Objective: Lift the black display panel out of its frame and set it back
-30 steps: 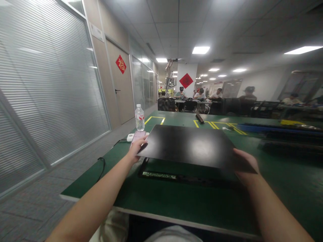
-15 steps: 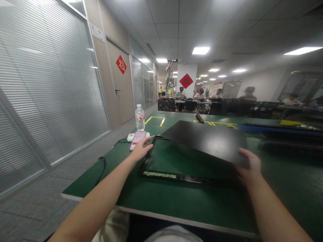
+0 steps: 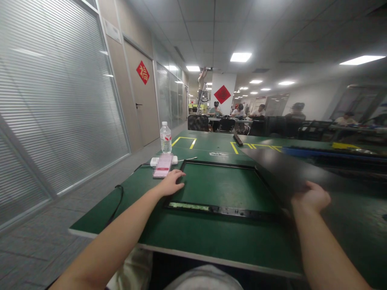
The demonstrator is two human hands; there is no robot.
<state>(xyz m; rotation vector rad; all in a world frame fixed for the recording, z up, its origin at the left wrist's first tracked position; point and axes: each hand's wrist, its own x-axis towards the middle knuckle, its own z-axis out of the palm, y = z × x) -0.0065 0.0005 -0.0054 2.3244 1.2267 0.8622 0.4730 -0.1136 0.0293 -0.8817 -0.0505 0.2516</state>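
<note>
Over 1 green table point(image 3: 217, 237), the right hand point(image 3: 313, 198) pinches 1 dark panel point(image 3: 281, 166), the left hand point(image 3: 171, 183) spread by 1 frame point(image 3: 232, 212).

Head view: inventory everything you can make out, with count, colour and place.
Table: one, green, foreground
Frame: one, black, on the table
Panel: one, black, at the frame's right side
Phone: one, pinkish screen, left of frame
Charger-like block: one, white, by the phone
Bottle: one, clear, beyond the phone
Cable: one, black, table's left edge
Tape outlines: several, yellow, table's far side
Signs: two, red, background
Ceiling lights: several, white, overhead
Chairs: several, black, background
People: several, mixed clothing, background
Left hand: one, bare, at frame's left side
Right hand: one, bare, holding the panel
</note>
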